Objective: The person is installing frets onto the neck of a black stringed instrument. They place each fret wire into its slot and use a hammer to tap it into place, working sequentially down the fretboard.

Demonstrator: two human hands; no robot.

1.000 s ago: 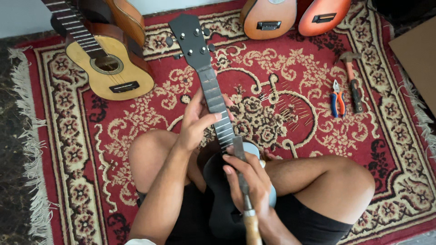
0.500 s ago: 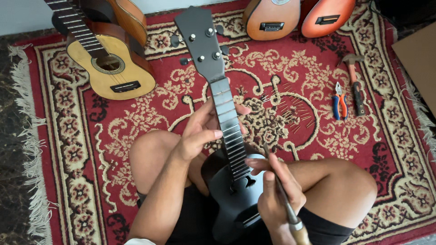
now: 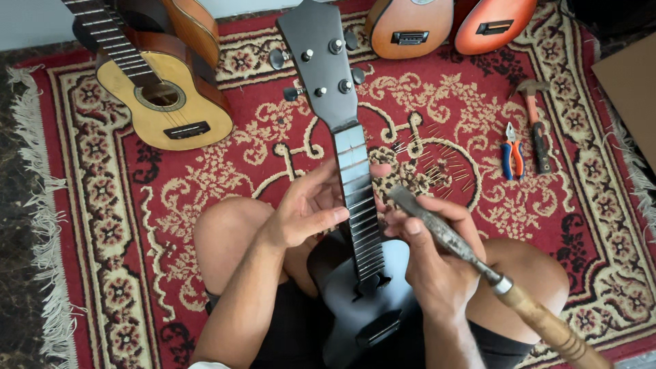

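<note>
Setting: an informal instrument-repair workspace on the floor of a home. A red patterned rug (image 3: 205, 171) with a fringed edge covers dark marbled flooring (image 3: 17, 225) at the left of the frame. Several ukuleles lie around the rug's top edge: a yellow ukulele (image 3: 164, 102) at upper left, an orange ukulele (image 3: 410, 24) and a red ukulele (image 3: 495, 24) at top centre and upper right. Hand tools lie at the right: a hammer (image 3: 536, 130) and pliers (image 3: 511, 154). Loose fret wires (image 3: 444, 167) are scattered at centre.
</note>
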